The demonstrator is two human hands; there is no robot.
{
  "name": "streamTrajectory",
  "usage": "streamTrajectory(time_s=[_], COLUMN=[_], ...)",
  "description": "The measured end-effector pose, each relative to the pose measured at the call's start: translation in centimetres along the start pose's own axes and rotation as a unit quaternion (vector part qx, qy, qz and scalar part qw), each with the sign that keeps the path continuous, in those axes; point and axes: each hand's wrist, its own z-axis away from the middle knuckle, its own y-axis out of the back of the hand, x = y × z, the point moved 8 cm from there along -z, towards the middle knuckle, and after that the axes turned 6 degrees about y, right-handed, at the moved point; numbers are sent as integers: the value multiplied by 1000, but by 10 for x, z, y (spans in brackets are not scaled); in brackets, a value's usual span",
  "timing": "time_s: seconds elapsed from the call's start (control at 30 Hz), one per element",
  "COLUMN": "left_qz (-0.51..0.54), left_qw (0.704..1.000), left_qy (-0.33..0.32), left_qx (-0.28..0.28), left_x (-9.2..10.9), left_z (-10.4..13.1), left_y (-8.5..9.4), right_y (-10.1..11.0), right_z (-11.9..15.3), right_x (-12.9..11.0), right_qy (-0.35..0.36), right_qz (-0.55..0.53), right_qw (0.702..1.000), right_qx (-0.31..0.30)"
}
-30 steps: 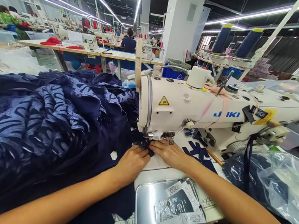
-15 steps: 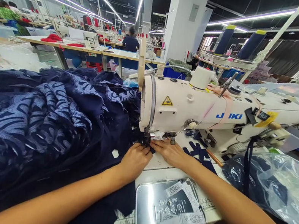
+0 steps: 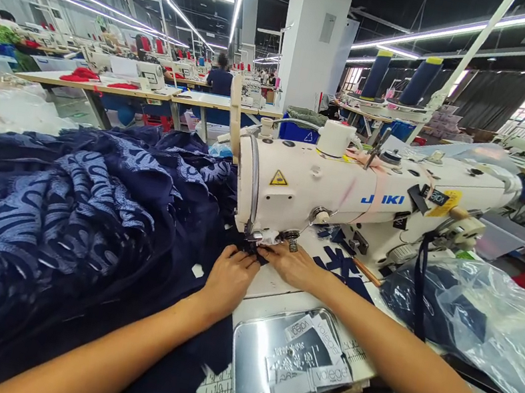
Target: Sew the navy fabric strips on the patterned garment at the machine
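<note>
A white sewing machine (image 3: 289,184) stands in front of me, its needle area low at its left end. My left hand (image 3: 230,279) is closed, its curled fingers on navy fabric (image 3: 197,297) just left of the presser foot. From the right, my right hand (image 3: 293,266) reaches under the machine head, fingertips pinched at the fabric's edge beside the needle. The needle and the exact bit of cloth under the fingers are hidden. A large heap of navy lace fabric (image 3: 63,202) lies to the left, joined to the cloth at the machine.
A metal tray (image 3: 246,363) with white and dark labels (image 3: 310,354) sits at the front edge. Navy fabric strips (image 3: 339,262) lie behind my right wrist. Clear plastic bags (image 3: 488,324) are at right. Two navy thread cones (image 3: 420,80) stand behind the machine.
The view has shifted slightly, so the machine and tray appear a little further left. Both hands stay at the needle area, with hardly any change in their pose.
</note>
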Motion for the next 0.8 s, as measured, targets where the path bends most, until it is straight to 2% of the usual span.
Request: streamTrajectory(time_s=[0.1, 0.27, 0.33, 0.47, 0.67, 0.8], left_qz=[73, 124, 131, 102, 81, 62], left_qw=[997, 989, 987, 991, 993, 995], left_qy=[15, 38, 37, 22, 9, 5], left_qx=[-1, -72, -89, -87, -81, -82], left_x=[-9, -35, -40, -37, -30, -27], left_z=[6, 4, 1, 0, 9, 12], left_y=[5, 4, 5, 6, 2, 2], right_y=[3, 11, 13, 14, 12, 11], right_z=[0, 0, 0, 1, 9, 10], right_x=[-1, -12, -17, -19, -9, -10], right_qy=[-6, -1, 3, 3, 19, 41], right_qz=[-6, -34, -51, -85, -208, -179], right_qw=[1000, 998, 996, 991, 969, 976], right_qx=[11, 47, 68, 105, 130, 117])
